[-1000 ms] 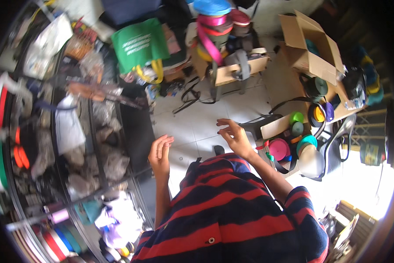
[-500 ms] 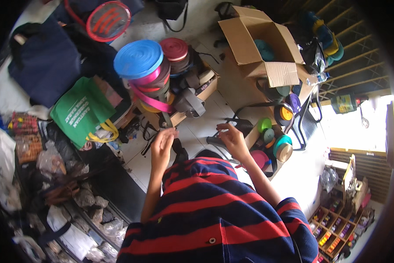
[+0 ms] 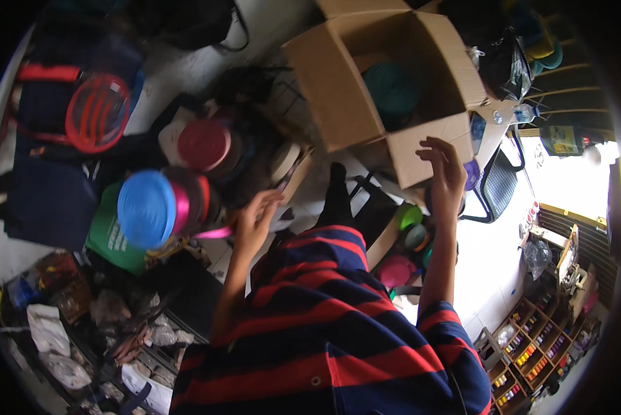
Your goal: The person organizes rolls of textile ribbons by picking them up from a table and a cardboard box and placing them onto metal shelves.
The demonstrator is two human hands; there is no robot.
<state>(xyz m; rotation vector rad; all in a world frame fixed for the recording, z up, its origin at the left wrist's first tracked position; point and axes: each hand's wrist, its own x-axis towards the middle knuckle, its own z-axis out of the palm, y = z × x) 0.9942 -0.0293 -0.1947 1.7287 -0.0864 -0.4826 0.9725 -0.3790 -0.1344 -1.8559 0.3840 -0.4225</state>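
Observation:
My left hand [image 3: 256,214] is raised in front of a cluster of webbing rolls, fingers loosely bent and apart, with nothing visible in it. Beside it lie a blue roll [image 3: 146,209], a pink roll [image 3: 180,207] with a loose pink strip, and a dark red roll [image 3: 204,144]. My right hand [image 3: 445,169] is held up before the lower flap of an open cardboard box [image 3: 338,90], its fingers spread and slightly curled, holding nothing. Whether it touches the flap I cannot tell. Inside the box sits a teal roll [image 3: 392,88].
Below the box are a green roll [image 3: 408,216] and a magenta roll [image 3: 396,271]. A black mesh chair [image 3: 498,181] stands at right. A shelf of colourful thread spools [image 3: 528,353] fills the lower right. Bagged goods crowd the lower left, near a green bag [image 3: 110,238].
The view has swung and come closer to the cardboard box. My right hand has risen and moved right, up to the box flap. My left hand remains near the rolls.

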